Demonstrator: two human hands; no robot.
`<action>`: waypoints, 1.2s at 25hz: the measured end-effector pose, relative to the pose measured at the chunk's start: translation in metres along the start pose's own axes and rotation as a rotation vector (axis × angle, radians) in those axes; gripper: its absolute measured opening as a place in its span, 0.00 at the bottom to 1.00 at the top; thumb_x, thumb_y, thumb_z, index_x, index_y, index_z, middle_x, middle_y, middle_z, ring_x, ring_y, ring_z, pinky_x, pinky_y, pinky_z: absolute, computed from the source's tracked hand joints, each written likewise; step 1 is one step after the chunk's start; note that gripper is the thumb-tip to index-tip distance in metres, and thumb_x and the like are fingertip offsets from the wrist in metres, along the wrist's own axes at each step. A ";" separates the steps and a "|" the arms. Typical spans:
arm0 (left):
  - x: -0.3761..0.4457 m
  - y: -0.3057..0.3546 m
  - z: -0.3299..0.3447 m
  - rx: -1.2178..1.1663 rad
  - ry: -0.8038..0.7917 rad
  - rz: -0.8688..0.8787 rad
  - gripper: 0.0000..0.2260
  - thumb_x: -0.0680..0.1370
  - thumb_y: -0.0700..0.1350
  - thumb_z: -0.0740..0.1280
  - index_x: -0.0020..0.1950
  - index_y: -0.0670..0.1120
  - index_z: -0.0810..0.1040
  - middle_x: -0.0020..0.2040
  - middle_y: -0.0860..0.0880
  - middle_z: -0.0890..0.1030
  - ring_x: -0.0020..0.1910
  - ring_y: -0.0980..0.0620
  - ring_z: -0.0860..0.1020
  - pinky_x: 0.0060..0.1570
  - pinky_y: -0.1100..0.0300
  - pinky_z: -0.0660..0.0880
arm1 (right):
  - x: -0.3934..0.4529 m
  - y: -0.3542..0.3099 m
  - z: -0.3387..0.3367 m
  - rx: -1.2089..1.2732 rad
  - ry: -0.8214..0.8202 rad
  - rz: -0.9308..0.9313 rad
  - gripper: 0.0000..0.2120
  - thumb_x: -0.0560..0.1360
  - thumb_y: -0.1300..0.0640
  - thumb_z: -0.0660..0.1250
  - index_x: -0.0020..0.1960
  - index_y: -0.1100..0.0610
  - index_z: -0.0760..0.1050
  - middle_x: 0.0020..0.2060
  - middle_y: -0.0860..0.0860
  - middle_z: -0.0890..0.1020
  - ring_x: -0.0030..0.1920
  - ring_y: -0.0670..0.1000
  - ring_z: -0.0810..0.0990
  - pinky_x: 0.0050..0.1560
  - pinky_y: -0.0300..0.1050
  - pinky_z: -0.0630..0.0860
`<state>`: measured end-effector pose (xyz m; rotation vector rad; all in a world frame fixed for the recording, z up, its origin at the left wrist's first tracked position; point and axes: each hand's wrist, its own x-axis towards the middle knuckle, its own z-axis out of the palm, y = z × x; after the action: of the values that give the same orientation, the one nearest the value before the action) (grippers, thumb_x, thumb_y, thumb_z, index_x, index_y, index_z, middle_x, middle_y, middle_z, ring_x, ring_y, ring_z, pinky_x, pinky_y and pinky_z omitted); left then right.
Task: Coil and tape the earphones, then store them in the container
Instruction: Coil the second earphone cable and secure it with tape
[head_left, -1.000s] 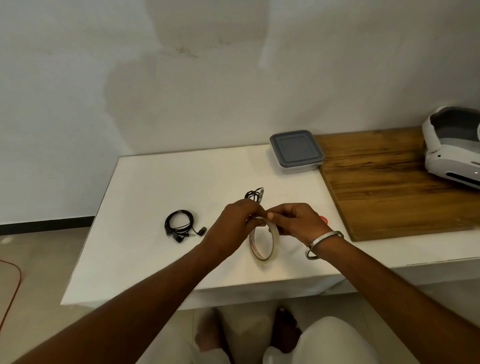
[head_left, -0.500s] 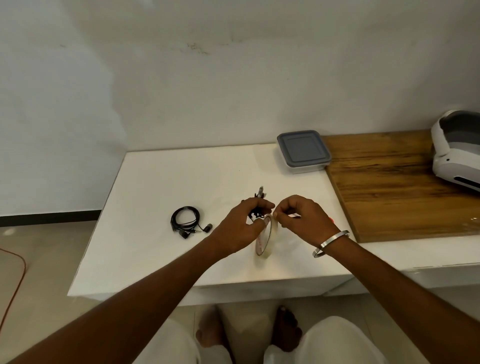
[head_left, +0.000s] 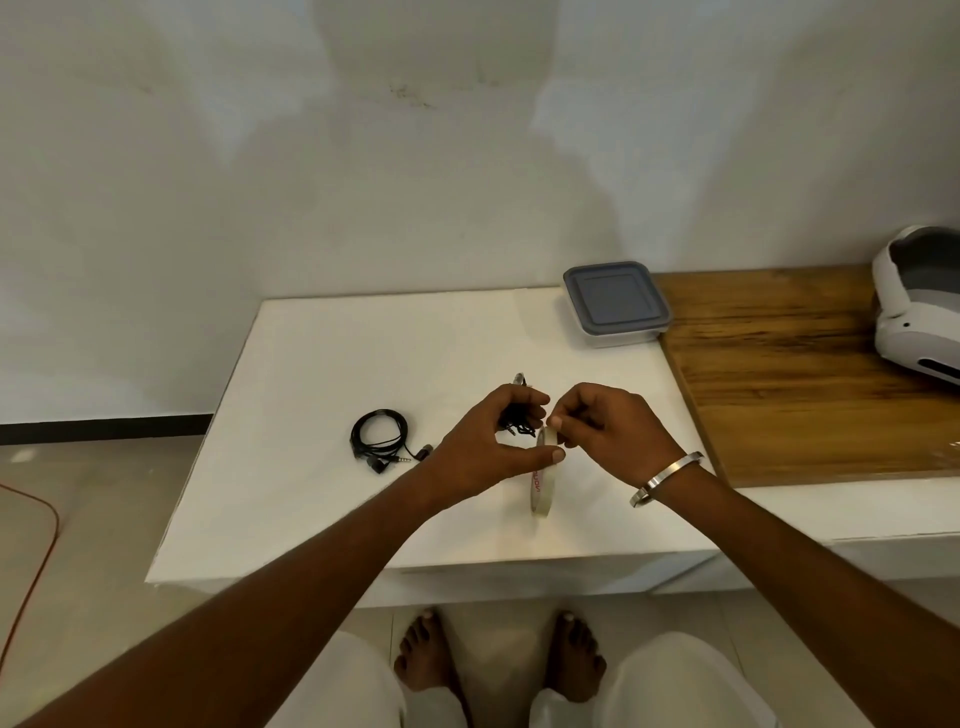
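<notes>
Beyond your hands a plain white wall (head_left: 467, 156) fills the upper view, marked with faint grey stains and soft, patchy shadows. A dark skirting strip (head_left: 104, 426) runs along its foot, off to the left of your hands. Under your hands sits a white counter (head_left: 322, 499), and to their right a wooden board (head_left: 789, 374) lies on it, reaching back to the wall. Below and to the left of your hands the floor (head_left: 104, 545) is pale beige tile, with a thin red cord (head_left: 41, 561) curving across it.
</notes>
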<state>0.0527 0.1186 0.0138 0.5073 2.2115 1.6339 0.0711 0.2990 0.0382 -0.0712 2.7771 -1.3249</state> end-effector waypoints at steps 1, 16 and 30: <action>0.001 0.000 -0.001 0.002 -0.004 0.002 0.25 0.69 0.45 0.77 0.64 0.49 0.73 0.56 0.49 0.79 0.55 0.57 0.78 0.57 0.66 0.74 | 0.001 -0.001 0.000 -0.003 0.001 0.004 0.02 0.75 0.58 0.67 0.46 0.57 0.78 0.38 0.49 0.83 0.38 0.45 0.82 0.43 0.37 0.78; -0.007 -0.005 0.014 0.026 -0.016 0.064 0.36 0.66 0.47 0.79 0.69 0.51 0.65 0.61 0.51 0.71 0.60 0.59 0.72 0.61 0.65 0.72 | 0.000 0.000 0.006 0.014 0.022 0.052 0.01 0.77 0.60 0.63 0.47 0.56 0.73 0.37 0.50 0.83 0.36 0.46 0.83 0.35 0.28 0.74; -0.012 -0.014 0.014 -0.002 0.014 -0.003 0.35 0.67 0.52 0.76 0.70 0.55 0.62 0.65 0.55 0.69 0.65 0.61 0.70 0.64 0.59 0.71 | -0.003 0.010 0.006 0.191 -0.005 0.085 0.02 0.78 0.61 0.61 0.48 0.59 0.71 0.42 0.54 0.84 0.38 0.51 0.84 0.42 0.44 0.82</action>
<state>0.0689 0.1206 -0.0032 0.4935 2.2194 1.6431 0.0740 0.3003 0.0269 0.0529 2.6024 -1.5562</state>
